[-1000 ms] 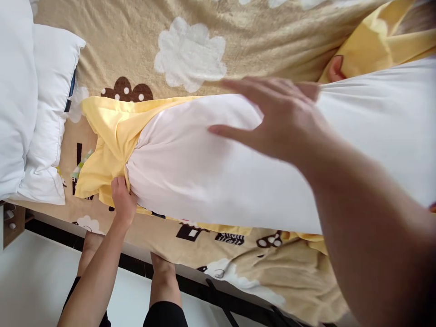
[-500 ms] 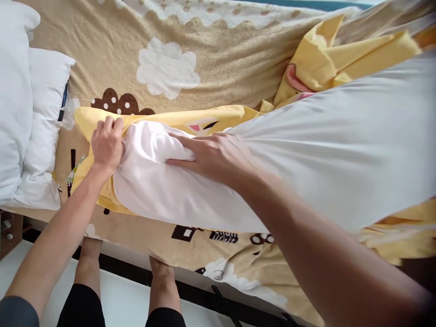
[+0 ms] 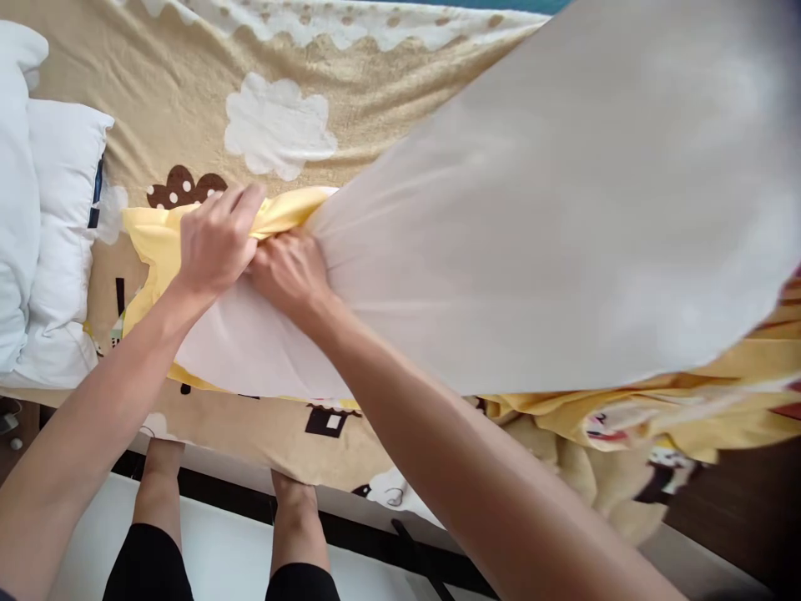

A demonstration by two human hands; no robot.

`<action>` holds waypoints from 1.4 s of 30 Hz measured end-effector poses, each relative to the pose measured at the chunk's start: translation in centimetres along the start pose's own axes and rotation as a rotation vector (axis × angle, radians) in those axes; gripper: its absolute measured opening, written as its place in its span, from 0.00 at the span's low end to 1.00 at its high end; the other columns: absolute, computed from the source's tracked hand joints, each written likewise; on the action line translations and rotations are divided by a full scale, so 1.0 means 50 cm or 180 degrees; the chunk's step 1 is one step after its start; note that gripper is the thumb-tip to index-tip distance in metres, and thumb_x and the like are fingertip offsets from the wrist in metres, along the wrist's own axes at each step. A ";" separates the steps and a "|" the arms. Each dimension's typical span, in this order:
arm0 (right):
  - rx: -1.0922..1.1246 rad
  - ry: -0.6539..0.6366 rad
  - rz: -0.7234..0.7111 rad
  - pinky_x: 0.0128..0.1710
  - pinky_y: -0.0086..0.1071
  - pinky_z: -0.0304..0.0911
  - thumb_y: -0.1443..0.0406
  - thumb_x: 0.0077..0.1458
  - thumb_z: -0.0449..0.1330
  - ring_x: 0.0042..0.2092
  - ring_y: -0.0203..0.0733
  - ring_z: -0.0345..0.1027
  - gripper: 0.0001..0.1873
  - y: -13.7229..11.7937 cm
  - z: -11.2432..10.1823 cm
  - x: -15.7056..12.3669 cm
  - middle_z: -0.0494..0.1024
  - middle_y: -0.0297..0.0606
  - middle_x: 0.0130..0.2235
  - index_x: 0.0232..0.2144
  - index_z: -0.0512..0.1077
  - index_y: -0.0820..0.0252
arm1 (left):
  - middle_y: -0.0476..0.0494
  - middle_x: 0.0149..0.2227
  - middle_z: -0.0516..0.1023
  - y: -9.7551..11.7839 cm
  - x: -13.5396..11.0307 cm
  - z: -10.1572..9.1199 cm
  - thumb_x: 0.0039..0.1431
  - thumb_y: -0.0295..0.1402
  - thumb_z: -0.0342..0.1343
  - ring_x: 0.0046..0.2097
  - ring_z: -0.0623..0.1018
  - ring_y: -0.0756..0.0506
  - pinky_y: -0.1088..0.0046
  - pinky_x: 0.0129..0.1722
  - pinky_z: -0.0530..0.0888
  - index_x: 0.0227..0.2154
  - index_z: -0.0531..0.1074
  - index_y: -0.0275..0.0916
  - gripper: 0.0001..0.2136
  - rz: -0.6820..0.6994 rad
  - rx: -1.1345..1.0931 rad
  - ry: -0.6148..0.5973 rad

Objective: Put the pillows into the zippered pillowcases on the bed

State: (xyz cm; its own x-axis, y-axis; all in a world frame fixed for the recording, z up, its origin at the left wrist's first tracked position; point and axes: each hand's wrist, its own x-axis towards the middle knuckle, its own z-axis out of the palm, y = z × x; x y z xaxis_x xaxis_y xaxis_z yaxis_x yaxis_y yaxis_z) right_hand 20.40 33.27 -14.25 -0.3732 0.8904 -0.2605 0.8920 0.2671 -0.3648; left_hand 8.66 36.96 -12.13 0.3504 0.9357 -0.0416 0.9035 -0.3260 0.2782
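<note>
Head view: the yellow-and-white cloth (image 3: pixel 531 250) starts near the white pillow (image 3: pixel 68 209) and spreads away from it over the blanket (image 3: pixel 168 108). Your left hand (image 3: pixel 219 238) clutches its yellow edge; your right hand (image 3: pixel 294 267), farther from the pillow, clenches bunched folds. Loosening either grip could let layers slip or twist. Dark marks (image 3: pixel 116 340) beside the pillow are unreadable.

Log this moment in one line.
left hand: gripping yellow fabric | right hand: alongside, gripping white fabric | white fabric: spread rightward over patterned blanket | white pillow: picture's left
</note>
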 end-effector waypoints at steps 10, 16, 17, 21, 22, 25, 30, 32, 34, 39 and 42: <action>0.0119 0.1356 -0.0499 0.61 0.46 0.50 0.64 0.62 0.53 0.66 0.51 0.52 0.27 0.008 0.077 -0.223 0.66 0.47 0.63 0.63 0.61 0.58 | 0.39 0.39 0.70 -0.107 -0.325 0.100 0.54 0.26 0.53 0.44 0.71 0.40 0.61 0.47 0.68 0.43 0.68 0.37 0.13 -0.1541 -0.0067 0.0909; -0.0379 0.0647 -0.1329 0.49 0.35 0.57 0.80 0.52 0.50 0.64 0.37 0.56 0.39 -0.046 0.200 -0.356 0.66 0.31 0.65 0.64 0.60 0.51 | 0.48 0.32 0.67 -0.059 -0.462 0.127 0.51 0.26 0.56 0.36 0.70 0.45 0.70 0.36 0.65 0.34 0.62 0.41 0.09 -0.2677 -0.0494 0.0449; -0.0434 0.0798 -0.1332 0.47 0.34 0.58 0.80 0.54 0.50 0.63 0.36 0.56 0.37 -0.041 0.213 -0.345 0.67 0.31 0.64 0.64 0.61 0.51 | 0.49 0.32 0.67 -0.054 -0.470 0.130 0.50 0.25 0.57 0.36 0.70 0.45 0.70 0.35 0.65 0.32 0.61 0.41 0.10 -0.2865 -0.0526 0.0320; -0.0459 0.1234 -0.1749 0.43 0.38 0.59 0.72 0.62 0.51 0.59 0.41 0.60 0.23 -0.025 0.220 -0.271 0.74 0.38 0.58 0.58 0.67 0.56 | 0.53 0.26 0.65 -0.019 -0.480 0.143 0.49 0.24 0.56 0.30 0.67 0.48 0.73 0.32 0.61 0.26 0.59 0.42 0.10 -0.3432 -0.0798 0.0129; -0.0434 0.1248 -0.1851 0.42 0.39 0.58 0.71 0.63 0.51 0.54 0.42 0.63 0.20 -0.025 0.212 -0.256 0.76 0.39 0.54 0.55 0.70 0.57 | 0.53 0.25 0.65 -0.004 -0.480 0.145 0.49 0.24 0.55 0.30 0.66 0.48 0.73 0.32 0.60 0.25 0.59 0.42 0.09 -0.3453 -0.0889 0.0153; -0.0319 0.1172 -0.1910 0.37 0.39 0.56 0.73 0.62 0.51 0.39 0.41 0.63 0.14 -0.038 0.172 -0.225 0.78 0.39 0.43 0.43 0.75 0.59 | 0.54 0.22 0.64 0.064 -0.477 0.139 0.48 0.24 0.53 0.28 0.64 0.50 0.74 0.32 0.61 0.24 0.62 0.41 0.06 -0.3390 -0.1230 0.0304; 0.0380 0.0859 -0.1585 0.33 0.38 0.51 0.72 0.62 0.52 0.37 0.42 0.58 0.10 -0.097 0.100 -0.182 0.75 0.39 0.37 0.35 0.73 0.60 | 0.55 0.20 0.63 0.192 -0.444 0.045 0.46 0.27 0.52 0.24 0.62 0.51 0.75 0.26 0.63 0.23 0.64 0.41 0.03 -0.3328 -0.2114 0.0568; 0.0785 0.0454 -0.1716 0.33 0.37 0.52 0.69 0.63 0.52 0.38 0.42 0.59 0.10 -0.126 0.097 -0.160 0.75 0.39 0.39 0.32 0.73 0.60 | 0.56 0.19 0.59 0.213 -0.426 -0.002 0.46 0.27 0.53 0.23 0.59 0.52 0.76 0.24 0.61 0.21 0.61 0.41 0.05 -0.3230 -0.2125 0.0719; 0.1053 -0.0076 -0.1983 0.35 0.36 0.55 0.66 0.62 0.55 0.39 0.42 0.61 0.10 -0.153 0.110 -0.140 0.76 0.39 0.38 0.29 0.72 0.59 | 0.57 0.18 0.54 0.208 -0.417 -0.028 0.46 0.27 0.53 0.22 0.56 0.52 0.76 0.23 0.59 0.20 0.57 0.42 0.08 -0.3159 -0.1929 0.0698; 0.0953 -0.0384 -0.2403 0.51 0.34 0.61 0.67 0.63 0.55 0.54 0.42 0.65 0.10 -0.151 0.122 -0.141 0.79 0.40 0.48 0.41 0.75 0.63 | 0.54 0.21 0.62 0.134 -0.446 -0.003 0.47 0.29 0.51 0.25 0.63 0.50 0.75 0.27 0.65 0.24 0.59 0.43 0.05 -0.3242 -0.1766 0.0150; 0.0812 0.0473 -0.1901 0.60 0.40 0.57 0.65 0.66 0.52 0.64 0.42 0.58 0.20 -0.038 0.084 -0.181 0.70 0.40 0.62 0.58 0.67 0.58 | 0.53 0.23 0.67 0.099 -0.458 0.023 0.47 0.31 0.53 0.26 0.67 0.49 0.74 0.28 0.67 0.27 0.62 0.43 0.05 -0.3346 -0.1648 0.0066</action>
State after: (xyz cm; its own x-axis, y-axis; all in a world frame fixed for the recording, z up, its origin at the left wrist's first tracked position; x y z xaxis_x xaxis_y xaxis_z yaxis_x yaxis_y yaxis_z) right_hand 21.03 23.14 -14.96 -0.7290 0.6627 0.1714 0.4477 0.6510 -0.6130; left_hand 5.38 13.79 -10.89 -0.5175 0.7155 -0.4693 0.5362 0.6986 0.4738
